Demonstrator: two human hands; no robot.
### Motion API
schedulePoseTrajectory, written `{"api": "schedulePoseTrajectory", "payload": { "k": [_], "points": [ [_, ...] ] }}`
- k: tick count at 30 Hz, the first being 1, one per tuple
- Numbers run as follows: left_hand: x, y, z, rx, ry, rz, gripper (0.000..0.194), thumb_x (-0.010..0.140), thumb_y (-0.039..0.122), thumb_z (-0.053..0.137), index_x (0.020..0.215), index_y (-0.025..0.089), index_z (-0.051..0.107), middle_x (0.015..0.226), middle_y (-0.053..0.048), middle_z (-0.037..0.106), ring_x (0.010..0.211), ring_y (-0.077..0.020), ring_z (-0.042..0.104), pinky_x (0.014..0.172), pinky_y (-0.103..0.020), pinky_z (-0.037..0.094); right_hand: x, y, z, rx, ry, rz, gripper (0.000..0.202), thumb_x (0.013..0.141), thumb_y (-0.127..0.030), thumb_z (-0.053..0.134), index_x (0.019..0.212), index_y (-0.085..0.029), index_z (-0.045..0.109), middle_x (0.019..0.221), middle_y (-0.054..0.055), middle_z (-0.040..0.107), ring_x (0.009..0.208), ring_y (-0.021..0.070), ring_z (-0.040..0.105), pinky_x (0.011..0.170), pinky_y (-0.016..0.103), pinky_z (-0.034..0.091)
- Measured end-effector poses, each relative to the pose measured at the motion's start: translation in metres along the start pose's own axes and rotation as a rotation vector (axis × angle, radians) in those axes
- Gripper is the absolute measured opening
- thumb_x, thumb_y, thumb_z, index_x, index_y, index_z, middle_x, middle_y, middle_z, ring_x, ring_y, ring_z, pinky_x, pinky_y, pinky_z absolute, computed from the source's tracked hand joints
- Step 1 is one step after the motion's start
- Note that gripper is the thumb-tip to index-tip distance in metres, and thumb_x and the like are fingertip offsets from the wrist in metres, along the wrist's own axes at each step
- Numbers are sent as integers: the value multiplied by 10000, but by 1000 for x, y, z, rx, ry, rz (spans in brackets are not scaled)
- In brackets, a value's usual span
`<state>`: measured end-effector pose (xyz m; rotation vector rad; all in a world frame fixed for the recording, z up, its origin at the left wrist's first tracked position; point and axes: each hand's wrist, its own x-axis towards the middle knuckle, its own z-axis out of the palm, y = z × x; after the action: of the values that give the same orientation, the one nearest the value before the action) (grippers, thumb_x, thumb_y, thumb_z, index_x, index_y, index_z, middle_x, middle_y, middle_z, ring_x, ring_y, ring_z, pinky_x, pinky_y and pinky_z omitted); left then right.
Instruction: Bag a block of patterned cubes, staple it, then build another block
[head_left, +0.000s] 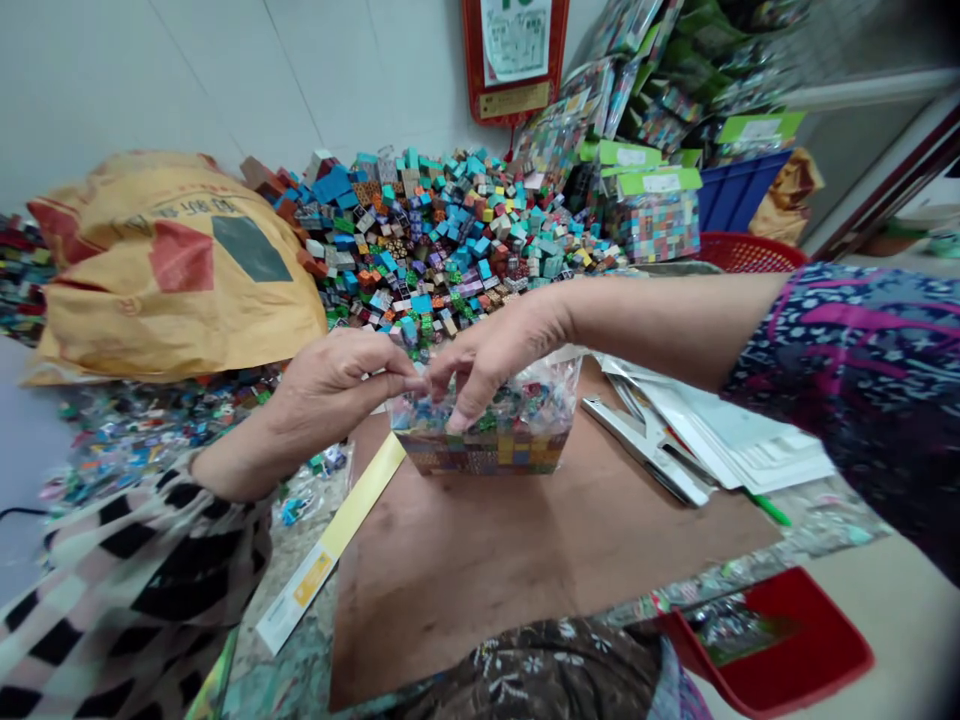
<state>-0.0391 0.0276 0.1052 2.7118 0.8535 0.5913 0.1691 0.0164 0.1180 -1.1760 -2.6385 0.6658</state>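
A clear plastic bag packed with small colourful building blocks stands upright on a brown board; rows of blocks show along its lower front. My left hand pinches with thumb and fingertips at the bag's upper left corner. Over the bag's top, my right hand reaches down with thumb and fingers apart, touching the plastic and blocks near the left fingertips. Part of the bag's opening is hidden beneath it. A yellow and white paper strip lies left of the bag.
Loose blocks pile up behind, beside a yellow sack. On the right lie a silver stapler and white cards. Packed bags with green tops stand at the back right. Below the table edge is a red bin.
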Motion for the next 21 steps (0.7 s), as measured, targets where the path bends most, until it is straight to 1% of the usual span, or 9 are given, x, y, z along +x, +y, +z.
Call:
{"api": "schedulePoseTrajectory", "payload": {
  "k": [3,5,7,10,13,15,17,19,21],
  "points": [
    [-1,-4,0,-40,-2,20,214,875,352,552,784,209,683,777,-20,693,752,-162,618,730,-279,461,0,8,-11,378,-237,98,231,909,-281,615,1100,-171,684,894,40,704,797,154,650,721,296,533],
    [-3,-8,2,-75,26,39,191,872,331,571,779,205,680,786,-19,695,753,-159,620,720,-272,464,2,15,-14,543,-277,209,264,951,-289,537,1148,-156,649,904,45,697,788,144,658,735,296,544],
    [-5,-11,4,-114,58,53,162,861,304,596,765,202,677,790,-15,690,758,-152,618,721,-262,465,5,19,-11,565,-319,299,270,925,-255,561,1165,-157,636,867,30,691,760,141,657,729,293,548],
    [-7,-12,8,-166,100,46,137,854,283,623,762,202,684,790,-9,677,763,-145,612,723,-255,462,12,19,-2,433,-365,320,344,831,-148,628,1173,-184,651,816,-2,687,704,147,637,693,300,538],
    [-9,-11,11,-206,123,37,140,858,283,630,759,205,690,775,-6,663,758,-148,606,713,-263,459,17,11,4,261,-327,249,334,765,-68,644,1061,-207,709,762,-25,675,684,154,604,665,302,501],
    [-9,-9,14,-224,129,37,139,861,277,631,763,201,694,768,-9,658,749,-151,603,703,-270,458,19,3,7,152,-288,222,245,754,-41,633,914,-198,732,710,-28,656,704,160,586,667,297,471],
    [-9,-9,17,-242,137,43,128,861,261,634,769,195,695,761,-11,652,732,-149,598,687,-272,455,19,-4,8,56,-256,204,186,760,-29,620,795,-183,718,687,-21,645,736,163,572,685,294,448],
    [-8,-10,19,-263,146,58,120,861,241,633,769,194,693,751,-9,645,714,-143,594,673,-270,452,19,-9,11,-44,-242,167,186,767,-10,604,751,-173,693,716,-8,655,765,164,564,709,295,437],
    [-7,-13,21,-281,146,74,117,865,228,630,772,196,694,752,-10,646,712,-142,596,673,-270,454,19,-11,14,-158,-247,103,191,784,-4,583,778,-168,681,815,19,679,803,169,565,743,301,440]
  ]
}}
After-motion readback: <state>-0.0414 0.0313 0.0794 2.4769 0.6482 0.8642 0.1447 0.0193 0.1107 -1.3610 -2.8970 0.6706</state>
